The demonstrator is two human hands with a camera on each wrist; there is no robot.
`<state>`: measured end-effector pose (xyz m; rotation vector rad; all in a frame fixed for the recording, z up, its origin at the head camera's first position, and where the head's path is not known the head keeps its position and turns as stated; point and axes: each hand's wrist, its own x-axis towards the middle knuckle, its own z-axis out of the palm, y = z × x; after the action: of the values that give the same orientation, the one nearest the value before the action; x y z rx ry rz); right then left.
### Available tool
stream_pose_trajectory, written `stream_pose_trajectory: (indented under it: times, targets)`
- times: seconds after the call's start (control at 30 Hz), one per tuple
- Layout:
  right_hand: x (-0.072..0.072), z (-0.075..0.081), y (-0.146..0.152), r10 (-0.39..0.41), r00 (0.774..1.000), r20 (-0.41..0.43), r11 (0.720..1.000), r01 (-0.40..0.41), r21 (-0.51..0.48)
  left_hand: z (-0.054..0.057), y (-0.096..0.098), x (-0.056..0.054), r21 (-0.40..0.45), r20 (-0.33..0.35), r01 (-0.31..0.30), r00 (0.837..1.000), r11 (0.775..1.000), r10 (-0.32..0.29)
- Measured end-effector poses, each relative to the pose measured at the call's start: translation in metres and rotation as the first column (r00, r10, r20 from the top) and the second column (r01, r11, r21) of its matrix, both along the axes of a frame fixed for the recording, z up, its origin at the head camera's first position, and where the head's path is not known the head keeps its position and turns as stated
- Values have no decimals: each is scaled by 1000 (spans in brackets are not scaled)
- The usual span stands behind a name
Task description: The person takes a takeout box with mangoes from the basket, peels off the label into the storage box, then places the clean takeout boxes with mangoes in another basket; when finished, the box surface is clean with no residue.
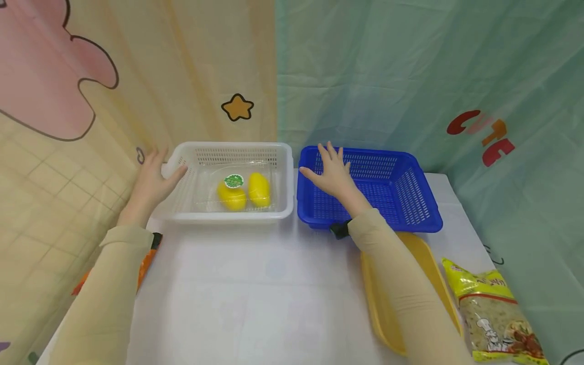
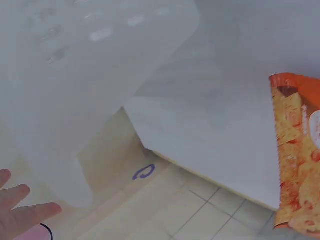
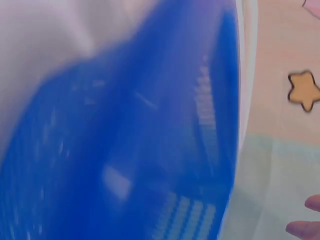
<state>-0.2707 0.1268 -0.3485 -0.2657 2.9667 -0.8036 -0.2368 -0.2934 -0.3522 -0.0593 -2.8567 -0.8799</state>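
A white perforated basket stands against the curtain at the back left. In it lies a clear plastic box with two yellow mango-like fruits and a round green sticker. My left hand, fingers spread, is at the basket's left end; in the left wrist view its fingertips show beside the basket's corner. To the right stands a blue perforated basket with nothing visible inside. My right hand hangs over its left part with spread fingers, holding nothing. The right wrist view shows the blue wall blurred.
A yellow tray lies under my right forearm, in front of the blue basket. Beside it is a yellow-topped food bag. An orange snack bag lies partly behind my left sleeve. A small black item shows near my right cuff.
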Motion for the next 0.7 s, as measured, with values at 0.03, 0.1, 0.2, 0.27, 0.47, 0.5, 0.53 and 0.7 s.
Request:
stream_pose_trajectory:
  times: [0.03,0.1,0.2,0.27,0.47,0.5,0.53,0.7]
  targets:
    - [0,-3,-7,7,1000,9,1000,-7,-15,-3,-2,2,9,5,-3,1000,1000,3]
    - [2,-8,-20,21,1000,20,998,-20,-52,-9,-7,5,27,11,-16,1000,999,16]
    - [4,-14,-38,46,999,14,993,-44,-110,-17,-13,9,49,45,-39,998,998,37]
    - [6,-17,-48,59,998,-1,988,-59,-144,-22,-17,11,59,83,-59,995,996,54]
    - [11,-20,-72,87,996,-4,967,-85,-240,-32,-30,16,74,191,-132,975,988,116]
    - [11,-20,-76,91,996,0,964,-88,-250,-33,-31,17,78,199,-143,972,987,125]
    - [12,-21,-80,93,996,6,963,-89,-256,-34,-32,17,87,202,-156,970,984,136]
    - [14,-25,-95,114,991,67,949,-89,-302,-35,-34,16,113,210,-193,963,975,167]
